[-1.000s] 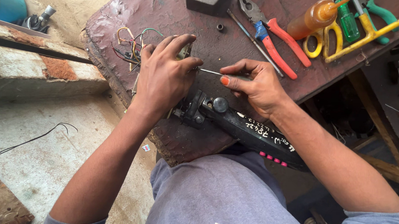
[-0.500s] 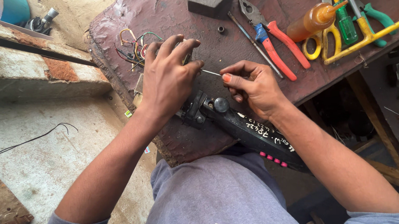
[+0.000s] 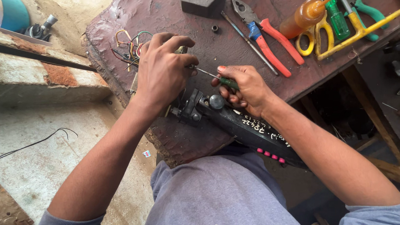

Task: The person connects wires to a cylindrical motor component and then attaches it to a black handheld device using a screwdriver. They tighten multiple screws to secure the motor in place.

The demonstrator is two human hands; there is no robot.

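The right hand (image 3: 247,87) grips a green-handled screwdriver (image 3: 211,75), its tip meeting the small part pinched under the left hand (image 3: 163,72). Both work above a black tool body (image 3: 249,129) lying on the worn counter (image 3: 168,15), beside coloured wires (image 3: 128,45).

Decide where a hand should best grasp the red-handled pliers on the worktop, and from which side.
Grip the red-handled pliers by both long red handles, reaching from the person's side. The handles point down-right toward the worktop edge; the metal jaws point away.

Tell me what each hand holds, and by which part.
Right hand grips a small screwdriver by its green handle. Left hand covers a small part beside the coloured wires; its hold is hidden.
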